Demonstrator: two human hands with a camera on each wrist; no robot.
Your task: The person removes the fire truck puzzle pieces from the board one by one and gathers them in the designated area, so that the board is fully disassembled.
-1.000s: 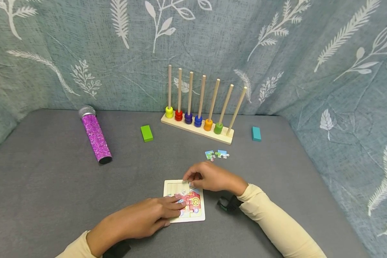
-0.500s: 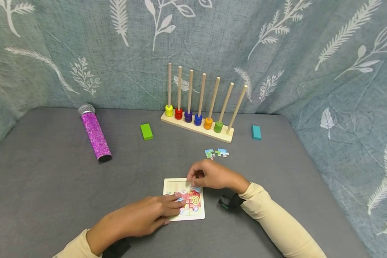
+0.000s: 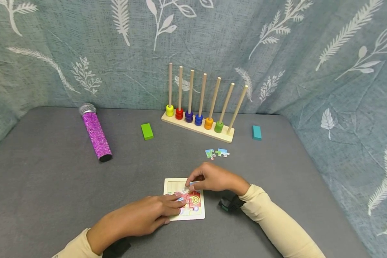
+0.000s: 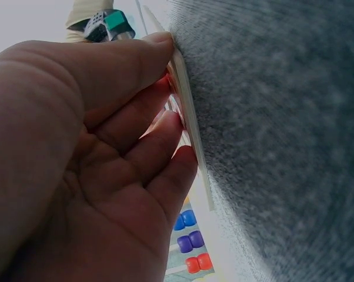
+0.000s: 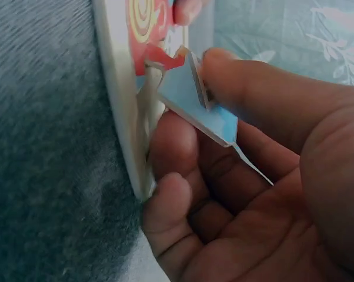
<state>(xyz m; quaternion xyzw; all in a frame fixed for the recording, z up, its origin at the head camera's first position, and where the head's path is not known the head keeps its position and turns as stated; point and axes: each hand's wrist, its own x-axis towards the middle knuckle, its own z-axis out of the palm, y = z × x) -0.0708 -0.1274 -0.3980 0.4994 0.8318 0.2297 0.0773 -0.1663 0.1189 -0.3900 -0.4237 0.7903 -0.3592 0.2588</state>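
Note:
A wooden puzzle tray (image 3: pixel 203 212) lies before me, with red, blue and yellow jigsaw pieces fitted in its lower part. My left hand (image 3: pixel 148 216) rests on the tray's left side, fingers stretched over the picture. In the left wrist view, its thumb (image 4: pixel 156 47) touches the tray's edge. Over the tray's upper right area, my right hand (image 3: pixel 214 177) pinches a light-blue jigsaw piece (image 5: pixel 191 106) between thumb and fingers. That piece is tilted above the tray in the right wrist view, close to the red part of the picture.
Two loose jigsaw pieces, one green and blue (image 3: pixel 209 154) and one blue (image 3: pixel 223 153), lie behind my right hand. Farther back are a bead stacker (image 3: pixel 198 129), a green block (image 3: pixel 147 131), a teal block (image 3: pixel 256 132) and a purple microphone (image 3: pixel 97 136).
My right hand has shifted slightly over the tray's upper right, and the pinched jigsaw piece has turned, showing more blue. My left hand has stayed on the tray.

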